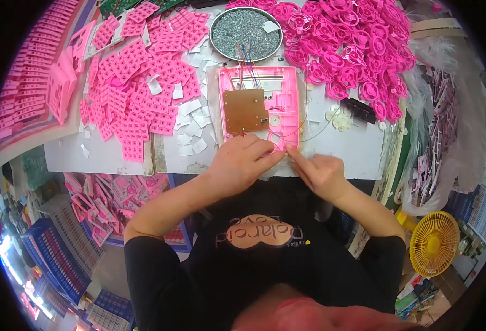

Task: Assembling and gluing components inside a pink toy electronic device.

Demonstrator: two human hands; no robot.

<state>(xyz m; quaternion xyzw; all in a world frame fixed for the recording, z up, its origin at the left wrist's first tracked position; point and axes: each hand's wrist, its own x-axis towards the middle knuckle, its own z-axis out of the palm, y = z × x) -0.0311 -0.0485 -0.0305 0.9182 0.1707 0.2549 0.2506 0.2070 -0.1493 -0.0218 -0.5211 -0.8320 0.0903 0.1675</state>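
A pink plastic casing (291,83) lies face down at the middle of the table, with a brown circuit board (245,110) over its left part. Thin coloured wires run from the board past the far edge. My left hand (244,157) rests at the casing's near edge, fingers curled and fingertips pinched close to its near right corner. Meeting it there from the right is my right hand (321,172), index finger stretched to the corner and the other fingers folded in. Whatever is between the fingertips is too small to make out.
Behind the casing stands a round tray (212,41) of small metal screws. Pink button panels (135,91) pile up on the left, among white paper pieces (199,145). Pink ring-shaped parts (353,55) heap at right, near a black part (358,110) and white discs (339,119).
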